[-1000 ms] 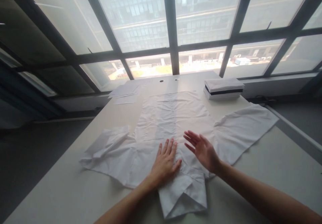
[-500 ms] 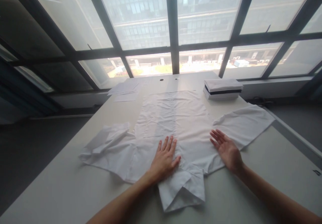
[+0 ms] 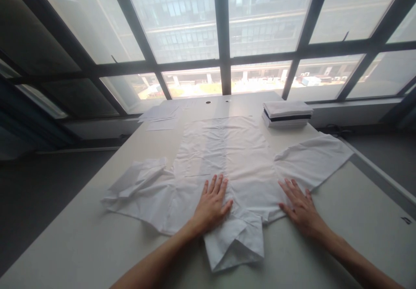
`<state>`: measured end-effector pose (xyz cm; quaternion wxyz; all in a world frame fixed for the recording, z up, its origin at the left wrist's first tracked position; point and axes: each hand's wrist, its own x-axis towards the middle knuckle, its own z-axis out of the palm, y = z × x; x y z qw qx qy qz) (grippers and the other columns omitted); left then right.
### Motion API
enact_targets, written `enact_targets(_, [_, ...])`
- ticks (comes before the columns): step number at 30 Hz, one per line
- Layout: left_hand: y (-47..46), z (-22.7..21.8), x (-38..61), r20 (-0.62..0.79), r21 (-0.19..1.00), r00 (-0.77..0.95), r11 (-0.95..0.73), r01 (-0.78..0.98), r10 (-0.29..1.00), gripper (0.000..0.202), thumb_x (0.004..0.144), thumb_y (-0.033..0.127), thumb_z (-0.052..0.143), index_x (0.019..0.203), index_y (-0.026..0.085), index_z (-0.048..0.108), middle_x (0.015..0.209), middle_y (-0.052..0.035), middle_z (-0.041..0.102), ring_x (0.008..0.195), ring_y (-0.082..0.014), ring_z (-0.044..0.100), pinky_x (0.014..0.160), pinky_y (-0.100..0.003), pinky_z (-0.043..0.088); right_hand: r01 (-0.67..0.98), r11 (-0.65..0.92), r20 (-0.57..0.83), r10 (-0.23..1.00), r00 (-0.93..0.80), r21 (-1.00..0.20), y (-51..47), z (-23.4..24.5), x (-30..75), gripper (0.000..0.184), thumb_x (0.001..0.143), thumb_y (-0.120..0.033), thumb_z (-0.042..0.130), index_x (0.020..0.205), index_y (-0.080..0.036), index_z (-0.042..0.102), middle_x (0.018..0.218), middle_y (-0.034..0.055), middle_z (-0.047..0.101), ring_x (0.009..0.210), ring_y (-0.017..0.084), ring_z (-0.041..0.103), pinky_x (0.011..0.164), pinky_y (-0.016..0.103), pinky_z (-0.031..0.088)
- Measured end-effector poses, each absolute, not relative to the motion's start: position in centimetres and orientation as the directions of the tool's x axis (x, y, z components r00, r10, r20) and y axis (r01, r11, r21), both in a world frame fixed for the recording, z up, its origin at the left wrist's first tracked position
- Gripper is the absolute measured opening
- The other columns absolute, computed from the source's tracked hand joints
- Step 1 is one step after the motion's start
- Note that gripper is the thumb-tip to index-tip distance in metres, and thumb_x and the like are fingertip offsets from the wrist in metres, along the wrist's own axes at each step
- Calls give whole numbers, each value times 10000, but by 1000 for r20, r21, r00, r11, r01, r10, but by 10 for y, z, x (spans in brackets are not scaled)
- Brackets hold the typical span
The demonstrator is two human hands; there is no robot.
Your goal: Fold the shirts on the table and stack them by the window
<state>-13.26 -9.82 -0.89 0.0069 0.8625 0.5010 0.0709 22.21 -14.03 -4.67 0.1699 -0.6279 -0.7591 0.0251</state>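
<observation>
The white shirt (image 3: 247,159) lies spread on the white table (image 3: 81,245), collar (image 3: 224,239) at the near end. Left hand (image 3: 212,206): open, palm down, resting flat on the shirt front just beyond the collar; nothing gripped. Right hand (image 3: 302,211): open, fingers spread at the near edge of the right sleeve (image 3: 315,154); nothing gripped. The left sleeve (image 3: 139,198) is partly doubled over. Farther off, a folded stack (image 3: 287,115) sits right, and paper sheets (image 3: 159,115) lie left. Framed windows (image 3: 260,16) stand beyond the table.
</observation>
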Motion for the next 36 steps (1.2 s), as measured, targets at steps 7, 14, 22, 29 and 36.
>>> enact_targets(7, [-99,-6,-132,95,100,478,-486,868,873,718,991,511,436,1603,177,262,1673,-108,190,1554,-310,96,1236,-550,163,925,178,180,976,-122,-334,-144,-41,233,634,989,-321,392,1603,-287,237,1644,115,300,1532,332,194,1146,710,230])
enact_targets(14, [-98,-8,-132,109,89,486,-496,864,867,729,991,517,429,1610,182,238,1674,-109,190,1554,-311,95,1232,-556,163,858,329,334,921,-200,-395,-121,0,169,562,1010,-250,340,1571,-243,310,1643,93,308,1545,261,169,1213,597,201])
enact_targets(22, [-99,-3,-131,70,91,482,-486,869,874,728,994,535,430,1598,164,267,1676,-120,172,1553,-326,96,1230,-564,157,821,440,282,892,-353,-364,-71,2,91,489,1027,-277,363,1494,-170,461,1643,146,291,1550,283,135,1224,581,136])
enact_targets(29, [-102,-3,-130,66,112,479,-484,868,875,745,983,531,457,1605,176,251,1680,-107,164,1554,-322,96,1234,-563,159,825,420,192,907,-374,-379,-65,-20,92,505,1017,-341,409,1486,-166,477,1618,158,347,1527,306,216,1218,558,165])
enact_targets(36, [-96,7,-136,85,89,503,-510,856,860,727,1005,587,400,1601,191,269,1668,-98,218,1547,-334,135,1215,-631,149,866,391,119,920,-373,-313,-65,-14,89,537,1012,-344,397,1514,-160,443,1633,150,318,1530,291,206,1226,523,140])
